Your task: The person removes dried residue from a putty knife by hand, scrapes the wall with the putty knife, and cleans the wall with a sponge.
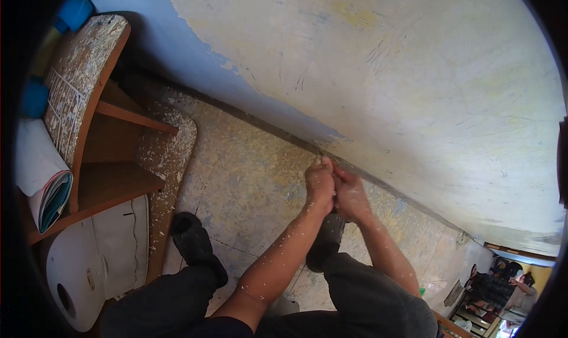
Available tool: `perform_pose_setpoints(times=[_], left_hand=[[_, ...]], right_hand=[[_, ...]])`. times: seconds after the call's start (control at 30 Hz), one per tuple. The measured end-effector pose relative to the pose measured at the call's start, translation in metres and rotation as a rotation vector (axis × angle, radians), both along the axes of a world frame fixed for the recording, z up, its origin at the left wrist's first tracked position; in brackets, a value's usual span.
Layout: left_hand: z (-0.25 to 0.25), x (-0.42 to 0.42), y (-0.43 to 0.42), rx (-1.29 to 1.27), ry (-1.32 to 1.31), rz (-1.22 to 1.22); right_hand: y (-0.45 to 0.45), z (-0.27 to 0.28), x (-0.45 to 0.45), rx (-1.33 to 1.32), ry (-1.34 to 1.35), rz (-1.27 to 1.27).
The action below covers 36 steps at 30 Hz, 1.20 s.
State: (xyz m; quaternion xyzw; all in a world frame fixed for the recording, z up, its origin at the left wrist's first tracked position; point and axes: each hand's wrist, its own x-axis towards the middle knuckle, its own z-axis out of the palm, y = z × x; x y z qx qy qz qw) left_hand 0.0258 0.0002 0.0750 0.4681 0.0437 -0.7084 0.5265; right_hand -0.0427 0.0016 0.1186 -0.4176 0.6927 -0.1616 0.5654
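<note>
Close to the foot of the wall [384, 89], my left hand [320, 183] and my right hand [351, 199] are closed together on what looks like a scraper [320, 153]. Only its thin tip shows past my fingers, near the lower edge of the blue paint [284, 110]; the handle is hidden in my hands. Above that edge most of the wall is bare, pale and scratched, with blue paint left at the upper left and in a low strip. Paint flakes cling to both forearms.
Paint chips cover the tiled floor [236, 160] and the wooden shelf unit [127, 160] at left. Rolled sheets [44, 172] and blue objects [77, 9] sit on it. My shoes [192, 240] stand on the floor. A person [520, 293] is at the far lower right.
</note>
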Motion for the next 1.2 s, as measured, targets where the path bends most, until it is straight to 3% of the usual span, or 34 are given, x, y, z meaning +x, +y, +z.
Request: perform_pose_setpoints(times=[0.1,0.2,0.33,0.43,0.5,0.87,0.9,0.93,1.0,1.13,1.2], left_hand=[[-0.008,0.004,0.005,-0.042,0.043,0.013],[0.004,-0.001,-0.001,-0.008,-0.020,-0.025],[-0.016,0.008,-0.007,-0.045,-0.007,0.012],[-0.008,0.005,0.004,0.008,0.047,0.037],[-0.010,-0.001,0.003,-0.101,0.005,0.004],[-0.017,0.009,-0.007,0.013,0.066,0.061],[-0.014,0.012,-0.001,-0.008,0.084,0.086],[-0.018,0.013,-0.005,-0.008,0.085,0.081],[-0.020,0.013,-0.009,0.063,0.074,-0.013],[0.002,0.017,0.011,0.021,0.071,0.047],[0.015,0.020,0.013,-0.140,0.127,-0.071]], right_hand=[[0.010,-0.016,0.004,-0.146,-0.049,-0.062],[-0.001,0.032,0.006,0.039,-0.019,-0.043],[-0.006,-0.009,0.016,-0.093,-0.082,0.018],[0.009,0.002,0.005,-0.059,-0.015,-0.030],[0.006,0.005,0.000,-0.073,-0.033,-0.059],[-0.009,0.005,0.019,0.039,0.054,0.061],[-0.005,-0.004,0.023,-0.183,0.008,0.075],[-0.009,-0.006,0.017,-0.183,0.009,0.070],[-0.015,0.005,0.010,0.093,-0.002,0.100],[0.010,0.003,0.006,0.052,-0.033,0.044],[0.019,0.028,-0.003,-0.047,-0.221,-0.020]])
